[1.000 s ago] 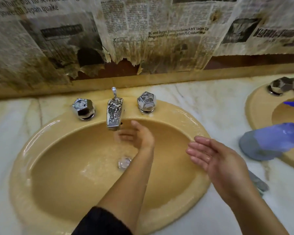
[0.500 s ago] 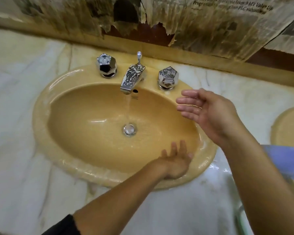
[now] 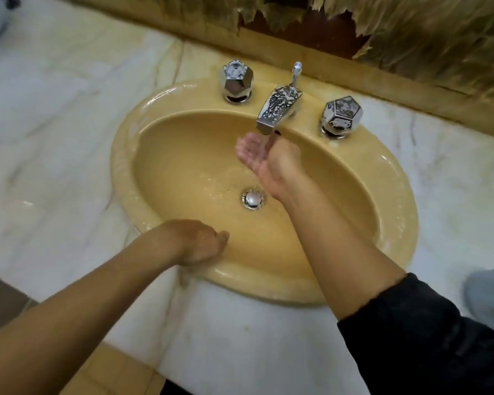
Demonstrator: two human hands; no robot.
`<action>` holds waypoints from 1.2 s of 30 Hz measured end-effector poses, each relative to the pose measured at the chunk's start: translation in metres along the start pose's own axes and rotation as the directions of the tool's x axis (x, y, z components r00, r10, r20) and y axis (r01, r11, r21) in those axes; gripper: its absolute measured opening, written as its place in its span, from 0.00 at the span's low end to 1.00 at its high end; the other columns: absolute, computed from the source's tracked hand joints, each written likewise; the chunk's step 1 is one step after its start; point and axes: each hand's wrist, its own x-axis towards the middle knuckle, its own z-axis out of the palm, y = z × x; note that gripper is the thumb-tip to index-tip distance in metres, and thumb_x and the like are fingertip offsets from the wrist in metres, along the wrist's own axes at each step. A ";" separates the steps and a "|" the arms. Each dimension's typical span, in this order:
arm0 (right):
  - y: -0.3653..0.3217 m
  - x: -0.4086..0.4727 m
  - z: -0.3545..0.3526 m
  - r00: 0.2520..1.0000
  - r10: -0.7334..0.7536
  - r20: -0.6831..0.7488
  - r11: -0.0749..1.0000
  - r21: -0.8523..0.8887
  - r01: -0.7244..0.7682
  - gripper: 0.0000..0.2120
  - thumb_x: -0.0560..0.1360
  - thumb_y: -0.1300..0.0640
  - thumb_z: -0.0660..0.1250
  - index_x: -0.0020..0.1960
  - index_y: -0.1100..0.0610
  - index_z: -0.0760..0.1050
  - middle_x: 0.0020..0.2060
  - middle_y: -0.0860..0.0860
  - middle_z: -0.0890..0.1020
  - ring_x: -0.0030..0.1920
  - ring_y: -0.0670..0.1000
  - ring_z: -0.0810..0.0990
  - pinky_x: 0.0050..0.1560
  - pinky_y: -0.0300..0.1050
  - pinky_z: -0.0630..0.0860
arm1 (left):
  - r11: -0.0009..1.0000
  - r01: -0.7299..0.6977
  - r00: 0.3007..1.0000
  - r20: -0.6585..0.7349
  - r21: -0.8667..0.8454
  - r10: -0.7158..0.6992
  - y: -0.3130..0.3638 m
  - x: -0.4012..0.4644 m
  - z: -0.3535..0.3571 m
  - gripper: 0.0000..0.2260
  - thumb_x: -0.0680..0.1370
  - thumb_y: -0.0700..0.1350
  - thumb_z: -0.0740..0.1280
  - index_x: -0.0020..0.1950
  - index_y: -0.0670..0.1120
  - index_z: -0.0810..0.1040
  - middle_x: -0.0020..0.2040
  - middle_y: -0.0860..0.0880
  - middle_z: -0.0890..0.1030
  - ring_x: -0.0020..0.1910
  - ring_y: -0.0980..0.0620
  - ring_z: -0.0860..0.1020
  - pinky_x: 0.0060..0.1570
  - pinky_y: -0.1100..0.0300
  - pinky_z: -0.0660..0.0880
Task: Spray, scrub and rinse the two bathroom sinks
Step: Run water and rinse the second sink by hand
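Observation:
A yellow oval sink (image 3: 394, 178) is set in a white marble counter (image 3: 54, 124). Water runs from the chrome spout (image 3: 278, 108) into the wet bowl, above the chrome drain (image 3: 253, 198). My right hand (image 3: 264, 153) is cupped palm up under the stream, holding nothing. My left hand (image 3: 196, 242) rests on the sink's near rim, fingers pointing into the bowl, wet and holding nothing. Chrome faceted knobs stand left (image 3: 236, 81) and right (image 3: 342, 115) of the spout.
A pale blue-grey object (image 3: 488, 297) lies on the counter at the right edge. Torn, stained newspaper (image 3: 425, 32) covers the wall behind the sink. The counter's front edge (image 3: 131, 369) runs along the bottom left. The second sink is out of view.
My right hand has dropped from above the right rim to under the running spout. My left hand slid left along the near rim. The camera has swung left and down.

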 end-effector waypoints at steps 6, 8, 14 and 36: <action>-0.010 -0.044 -0.069 0.825 0.563 0.047 0.419 -0.877 -0.237 0.17 0.83 0.62 0.51 0.52 0.68 0.77 0.38 0.61 0.83 0.36 0.56 0.84 0.36 0.45 0.83 | 0.987 0.082 0.997 -0.020 0.136 -0.080 -0.016 0.048 -0.011 0.28 0.79 0.56 0.46 0.70 0.46 0.74 0.71 0.45 0.74 0.67 0.43 0.74 0.68 0.50 0.66; -0.029 -0.048 -0.088 0.913 0.397 -0.096 0.367 -0.895 -0.253 0.17 0.82 0.63 0.52 0.51 0.68 0.78 0.37 0.61 0.83 0.33 0.55 0.83 0.34 0.43 0.81 | 0.997 -0.016 1.000 0.027 0.081 0.014 0.013 0.053 -0.003 0.21 0.83 0.49 0.51 0.70 0.43 0.74 0.70 0.44 0.75 0.66 0.41 0.75 0.64 0.53 0.70; -0.038 -0.016 -0.067 0.997 -0.045 -0.068 0.884 -0.468 0.008 0.18 0.86 0.57 0.51 0.53 0.66 0.76 0.45 0.61 0.82 0.43 0.57 0.84 0.46 0.46 0.83 | 0.948 -0.306 0.935 0.159 -0.088 0.316 0.072 0.024 0.015 0.20 0.86 0.48 0.49 0.77 0.52 0.66 0.78 0.49 0.66 0.75 0.45 0.66 0.74 0.47 0.61; -0.013 0.000 -0.019 0.976 -0.109 -0.186 0.989 -0.123 0.087 0.16 0.85 0.58 0.51 0.53 0.65 0.75 0.46 0.59 0.83 0.49 0.58 0.84 0.48 0.48 0.83 | 0.957 -0.283 0.936 0.201 -0.063 0.290 0.021 0.029 -0.014 0.28 0.74 0.67 0.61 0.67 0.54 0.79 0.67 0.55 0.78 0.64 0.51 0.76 0.69 0.51 0.68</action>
